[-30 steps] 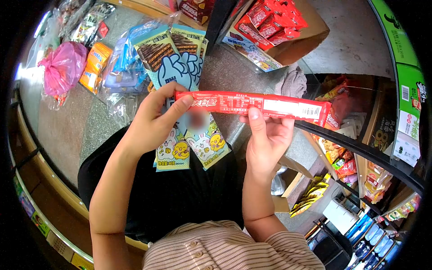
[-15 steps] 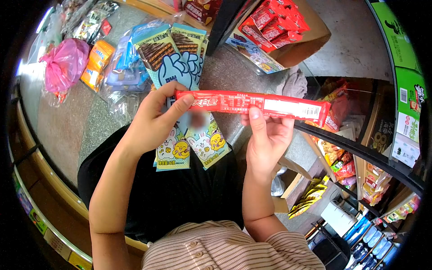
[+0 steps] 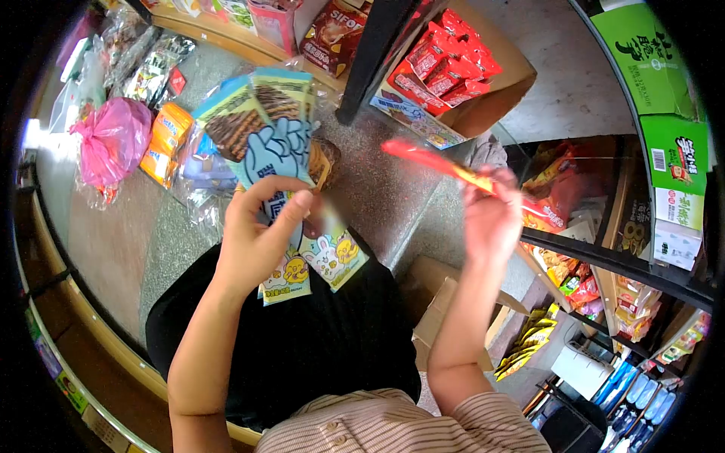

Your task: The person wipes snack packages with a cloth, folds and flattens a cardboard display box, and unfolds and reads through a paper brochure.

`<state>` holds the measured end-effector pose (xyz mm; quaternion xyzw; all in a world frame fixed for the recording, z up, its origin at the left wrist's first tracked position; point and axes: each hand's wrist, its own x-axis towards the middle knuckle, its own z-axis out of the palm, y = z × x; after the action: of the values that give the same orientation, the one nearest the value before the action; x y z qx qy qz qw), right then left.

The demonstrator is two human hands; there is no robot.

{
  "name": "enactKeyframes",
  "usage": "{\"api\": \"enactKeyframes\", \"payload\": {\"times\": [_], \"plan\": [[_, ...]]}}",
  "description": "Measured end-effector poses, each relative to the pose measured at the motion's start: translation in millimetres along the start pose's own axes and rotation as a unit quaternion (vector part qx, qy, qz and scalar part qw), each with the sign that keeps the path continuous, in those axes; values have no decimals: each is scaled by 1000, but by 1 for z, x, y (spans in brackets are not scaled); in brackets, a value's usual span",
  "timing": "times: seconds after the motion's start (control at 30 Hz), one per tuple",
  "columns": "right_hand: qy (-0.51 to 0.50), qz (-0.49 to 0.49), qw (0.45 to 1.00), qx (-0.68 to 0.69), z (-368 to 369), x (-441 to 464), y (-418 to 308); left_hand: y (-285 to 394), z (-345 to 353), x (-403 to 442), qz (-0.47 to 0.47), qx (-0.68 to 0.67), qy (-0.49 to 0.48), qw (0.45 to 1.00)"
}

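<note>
My left hand (image 3: 260,230) is closed, with thumb and forefinger bent over the middle of several fanned snack packets (image 3: 276,147). They are pale blue and yellow, with a cartoon hand, a rabbit and a chick; their lower ends lie above my dark-clothed lap. The fingers underneath are hidden. Off to the right, my right hand (image 3: 487,215) grips a long, narrow red snack packet (image 3: 427,158) near one end. Motion blurs this hand and the packet, which slants up to the left, apart from the blue packets.
An open carton (image 3: 495,106) of red packets stands ahead right. To the left lie a pink plastic bag (image 3: 113,140) and an orange packet (image 3: 166,143). A black post (image 3: 377,60) rises in front. Stocked shelves and green boxes (image 3: 642,68) line the right; an open cardboard box (image 3: 445,302) sits below.
The red packet has left my left hand and swung up and right in my right hand. My left hand has come down over the blue packets, which have shifted slightly left. The view has tilted.
</note>
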<state>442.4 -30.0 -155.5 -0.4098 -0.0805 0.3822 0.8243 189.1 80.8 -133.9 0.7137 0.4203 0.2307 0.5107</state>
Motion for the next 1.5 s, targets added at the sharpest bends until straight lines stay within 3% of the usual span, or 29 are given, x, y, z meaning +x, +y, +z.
{"api": "enactKeyframes", "payload": {"times": [0.07,0.13,0.2,0.23,0.33,0.47,0.5,0.57,0.63,0.73,0.83,0.87,0.93,1.0,1.07,1.13,1.23,1.3,1.33,1.4,1.47,1.5], "plan": [[8,-146,973,-179,4,22,-18,2,-1,0,-60,-90,54,993],[-102,-133,953,-252,-12,46,-32,1,-2,0,-75,-95,62,991],[-109,-110,952,-263,11,51,-34,7,-2,0,-99,-139,47,984],[-137,-132,925,-330,17,61,-32,-1,1,0,-57,-78,61,993],[-209,-269,784,-518,34,99,-28,3,4,-1,-55,-78,54,994],[-182,-315,747,-556,43,134,-25,3,5,-2,-38,-43,63,996],[-186,-312,748,-556,42,143,-22,6,4,-2,-64,-93,49,992],[-170,-297,678,-650,38,156,-12,-3,6,-2,-50,-67,60,995],[-131,-281,683,-661,35,161,4,-3,7,-2,-32,-40,69,996],[-106,-270,672,-681,34,168,16,7,5,-2,-87,-99,43,990],[-91,-277,705,-646,53,154,16,6,5,-2,-8,-60,62,996],[-93,-279,704,-646,57,157,14,12,3,-2,-29,-86,55,994],[-66,-383,696,-603,60,158,10,17,1,-4,-53,-113,44,991],[-58,-328,704,-627,62,156,6,17,-2,-7,-112,-122,32,986],[-24,-446,458,-769,49,167,14,15,-2,-7,-102,-123,26,987],[-32,-407,514,-754,39,168,25,14,-1,-7,-91,-123,19,988],[-34,-422,499,-756,36,166,20,13,0,-8,-56,-85,54,993],[-34,-524,618,-585,31,154,11,10,1,-9,-58,-100,70,991],[30,-467,670,-576,17,145,15,10,2,-10,-53,-99,67,991],[78,-251,817,-514,-8,140,37,11,0,-12,-38,-76,75,994],[87,-127,741,-654,-38,162,59,10,-1,-13,-30,-38,59,997],[94,-129,746,-647,-41,173,63,6,0,-12,17,-13,54,998]]}}
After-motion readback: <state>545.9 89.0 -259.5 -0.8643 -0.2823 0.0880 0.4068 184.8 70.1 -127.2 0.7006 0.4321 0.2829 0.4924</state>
